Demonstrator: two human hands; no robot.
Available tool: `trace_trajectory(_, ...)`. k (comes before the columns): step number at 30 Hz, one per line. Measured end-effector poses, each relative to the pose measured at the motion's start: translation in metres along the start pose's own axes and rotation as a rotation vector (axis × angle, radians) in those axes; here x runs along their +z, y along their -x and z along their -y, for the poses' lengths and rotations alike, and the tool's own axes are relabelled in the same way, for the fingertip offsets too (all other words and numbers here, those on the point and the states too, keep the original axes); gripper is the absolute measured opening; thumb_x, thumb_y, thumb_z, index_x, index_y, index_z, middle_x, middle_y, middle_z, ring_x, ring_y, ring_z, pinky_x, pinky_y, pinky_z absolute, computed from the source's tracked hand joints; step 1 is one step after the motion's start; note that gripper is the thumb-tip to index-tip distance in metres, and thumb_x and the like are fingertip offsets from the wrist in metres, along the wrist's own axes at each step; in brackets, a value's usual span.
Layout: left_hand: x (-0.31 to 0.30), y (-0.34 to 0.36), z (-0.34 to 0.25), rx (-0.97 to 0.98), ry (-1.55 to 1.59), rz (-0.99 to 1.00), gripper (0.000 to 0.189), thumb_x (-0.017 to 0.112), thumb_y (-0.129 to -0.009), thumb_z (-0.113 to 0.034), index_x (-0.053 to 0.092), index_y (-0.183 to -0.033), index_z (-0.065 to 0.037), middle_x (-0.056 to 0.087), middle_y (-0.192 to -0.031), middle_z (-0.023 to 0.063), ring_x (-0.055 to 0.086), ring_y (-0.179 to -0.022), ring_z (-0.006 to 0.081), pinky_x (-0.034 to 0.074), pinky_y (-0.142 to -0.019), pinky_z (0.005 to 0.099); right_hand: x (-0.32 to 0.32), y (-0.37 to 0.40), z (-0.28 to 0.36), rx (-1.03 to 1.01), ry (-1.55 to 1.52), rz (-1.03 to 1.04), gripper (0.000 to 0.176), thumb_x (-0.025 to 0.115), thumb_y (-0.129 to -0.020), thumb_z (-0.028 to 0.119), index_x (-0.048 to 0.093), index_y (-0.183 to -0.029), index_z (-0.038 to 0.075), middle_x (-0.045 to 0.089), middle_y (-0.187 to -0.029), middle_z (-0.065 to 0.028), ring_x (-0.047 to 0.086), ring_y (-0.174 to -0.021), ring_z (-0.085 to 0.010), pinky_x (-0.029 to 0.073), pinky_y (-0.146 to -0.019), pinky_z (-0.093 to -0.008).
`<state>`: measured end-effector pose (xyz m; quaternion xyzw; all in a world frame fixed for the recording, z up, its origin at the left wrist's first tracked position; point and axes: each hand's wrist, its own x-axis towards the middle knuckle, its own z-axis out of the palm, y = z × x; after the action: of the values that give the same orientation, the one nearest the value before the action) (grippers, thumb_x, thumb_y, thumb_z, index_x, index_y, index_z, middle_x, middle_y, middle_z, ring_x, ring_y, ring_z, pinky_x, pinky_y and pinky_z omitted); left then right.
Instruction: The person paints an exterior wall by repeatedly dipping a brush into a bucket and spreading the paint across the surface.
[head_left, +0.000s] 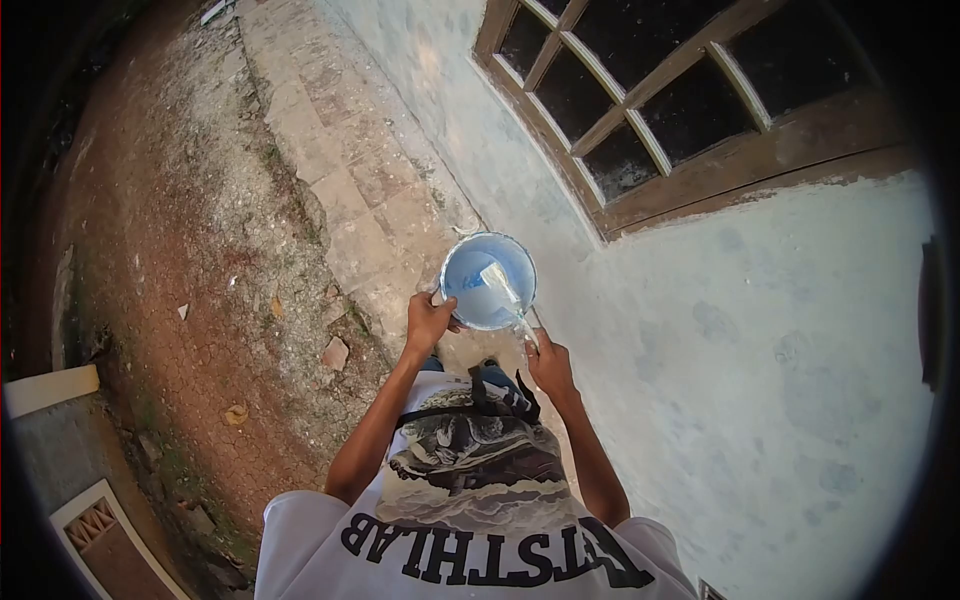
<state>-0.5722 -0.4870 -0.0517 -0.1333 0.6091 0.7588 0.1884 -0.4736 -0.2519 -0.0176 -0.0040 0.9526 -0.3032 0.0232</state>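
Arms extended: left hand (428, 320) grasping bucket (470, 290) rim, right hand (548, 362) grasping brush (503, 285).

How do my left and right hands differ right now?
The left hand grips the paint bucket by the rim; the right hand holds the brush, bristles in the bucket. The left hand touches the bucket; the right hand is clear of it, nearer the wall. Both are bare and closed.

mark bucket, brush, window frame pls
Bucket (487, 236), head view, on the far rim.
Brush (498, 278), head view, on the bristles inside the bucket.
Window frame (750, 168), head view, on the bottom wooden rail.
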Motion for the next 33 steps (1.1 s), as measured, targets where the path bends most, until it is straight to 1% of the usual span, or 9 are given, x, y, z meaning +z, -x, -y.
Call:
trace_trajectory(9, -0.001, 0.004, -0.007, -0.019, 0.053, -0.005, 0.034, 0.058, -0.086, -0.005, 0.048, -0.102, 0.023, 0.064, -0.065, 0.0224, 0.066, -0.051, 0.0265, 0.053, -0.043, 0.0299, -0.005, 0.004, 0.018, -0.063, -0.088, -0.16, 0.022, 0.055, -0.087, 0.009, 0.051, -0.107, 0.001, 0.057, -0.063, -0.0213, 0.058, -0.056, -0.0409, 0.044, -0.051, -0.0444)
trace_trajectory(13, 0.001, 0.004, -0.006, 0.012, 0.048, -0.011, 0.033, 0.059, -0.086, -0.005, 0.048, -0.101, 0.023, 0.063, -0.065, 0.0221, 0.066, -0.05, 0.026, 0.053, -0.043, 0.0297, 0.015, 0.002, 0.0, -0.024, 0.0, -0.065, 0.023, 0.056, -0.087, 0.01, 0.051, -0.107, 0.0, 0.058, -0.063, -0.0207, 0.058, -0.056, -0.0406, 0.045, -0.051, -0.0448)
trace_trajectory(19, -0.004, 0.001, -0.007, -0.012, 0.055, -0.007, 0.031, 0.06, -0.086, -0.005, 0.049, -0.096, 0.022, 0.063, -0.064, 0.0219, 0.065, -0.05, 0.0253, 0.053, -0.042, 0.0295, 0.001, 0.005, 0.018, -0.023, -0.123, -0.18, 0.02, 0.056, -0.087, 0.011, 0.053, -0.103, 0.0, 0.057, -0.062, -0.0212, 0.058, -0.057, -0.041, 0.045, -0.052, -0.044)
trace_trajectory(22, -0.003, -0.001, -0.005, 0.01, 0.045, -0.001, 0.029, 0.06, -0.085, -0.005, 0.05, -0.092, 0.021, 0.063, -0.064, 0.0221, 0.065, -0.05, 0.0255, 0.053, -0.042, 0.0294, 0.001, 0.001, 0.015, -0.026, -0.105, -0.188, 0.018, 0.056, -0.087, 0.01, 0.054, -0.1, -0.001, 0.056, -0.061, -0.0211, 0.058, -0.057, -0.0399, 0.045, -0.052, -0.0432)
trace_trajectory(25, 0.0, -0.001, -0.004, 0.04, 0.005, 0.012, 0.028, 0.06, -0.085, -0.006, 0.05, -0.09, 0.02, 0.063, -0.065, 0.0224, 0.065, -0.05, 0.0258, 0.053, -0.042, 0.0293, 0.011, -0.003, 0.004, -0.016, -0.089, -0.123, 0.024, 0.058, -0.086, 0.014, 0.056, -0.101, -0.005, 0.056, -0.059, -0.0206, 0.059, -0.051, -0.0335, 0.045, -0.049, -0.0413)
trace_trajectory(27, -0.001, -0.003, -0.006, 0.061, -0.034, 0.019, 0.028, 0.06, -0.085, -0.006, 0.05, -0.089, 0.02, 0.063, -0.065, 0.0226, 0.065, -0.05, 0.0258, 0.053, -0.042, 0.0292, 0.015, -0.002, 0.005, 0.147, -0.311, -0.094, 0.026, 0.057, -0.09, 0.022, 0.057, -0.095, -0.004, 0.053, -0.052, -0.0138, 0.051, -0.042, -0.022, 0.039, -0.043, -0.0348)
trace_trajectory(28, -0.001, -0.003, -0.005, 0.027, -0.025, 0.02, 0.028, 0.06, -0.085, -0.006, 0.051, -0.089, 0.02, 0.063, -0.066, 0.0223, 0.065, -0.05, 0.0255, 0.053, -0.042, 0.0291, 0.015, -0.002, 0.006, 0.155, -0.31, -0.1, 0.026, 0.057, -0.09, 0.022, 0.057, -0.095, -0.004, 0.053, -0.052, -0.0138, 0.051, -0.042, -0.022, 0.039, -0.043, -0.0348)
trace_trajectory(30, 0.002, -0.006, -0.003, -0.01, -0.023, 0.032, 0.028, 0.06, -0.085, -0.006, 0.051, -0.09, 0.02, 0.063, -0.066, 0.0219, 0.065, -0.05, 0.0252, 0.053, -0.042, 0.0289, 0.015, -0.003, 0.011, 0.719, -1.068, -0.02, 0.031, 0.056, -0.091, 0.03, 0.054, -0.083, 0.0, 0.05, -0.057, -0.0058, 0.038, -0.042, -0.0124, 0.029, -0.042, -0.0264)
trace_trajectory(33, 0.007, -0.008, 0.001, -0.028, -0.003, 0.048, 0.027, 0.06, -0.085, -0.006, 0.052, -0.092, 0.02, 0.063, -0.066, 0.0206, 0.066, -0.051, 0.0245, 0.053, -0.043, 0.0286, 0.0, -0.003, 0.02, 0.84, -1.321, 0.039, 0.033, 0.055, -0.091, 0.035, 0.053, -0.084, 0.002, 0.047, -0.064, -0.0001, 0.032, -0.044, -0.0057, 0.024, -0.042, -0.0209)
